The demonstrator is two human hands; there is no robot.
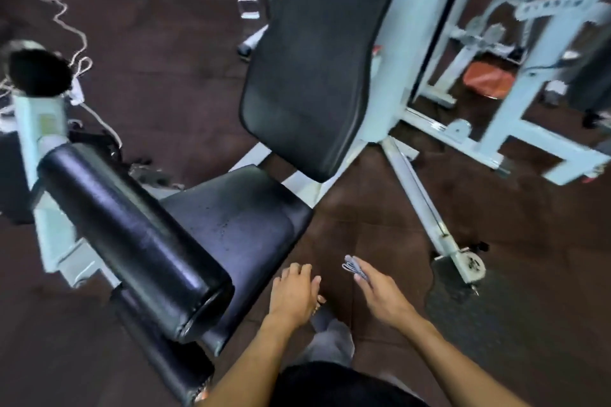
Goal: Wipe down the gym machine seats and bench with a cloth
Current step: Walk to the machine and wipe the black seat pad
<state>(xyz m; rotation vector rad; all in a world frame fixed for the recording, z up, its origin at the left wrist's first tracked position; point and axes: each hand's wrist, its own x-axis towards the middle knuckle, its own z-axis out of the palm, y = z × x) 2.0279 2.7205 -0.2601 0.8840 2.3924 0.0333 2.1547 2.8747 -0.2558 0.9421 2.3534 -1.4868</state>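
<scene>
Both hands are held out low over the dark brown rubber floor (380,208), just off the near right corner of the black padded machine seat (238,218). The left hand (292,296) is empty, palm down, its fingers loosely relaxed and touching nothing. The right hand (380,294) holds a small folded grey cloth (353,265), which pokes out past its extended fingertips; how the thumb pins it cannot be seen. Neither hand nor cloth touches the seat. Left of the hands a glossy black cylindrical roller pad (132,235) lies across the seat's front edge on a white metal arm (39,129). Behind the seat rises the long black upholstered backrest (317,59), tilted and fixed to the white steel machine frame (420,195), whose legs spread across the floor to the right.
</scene>
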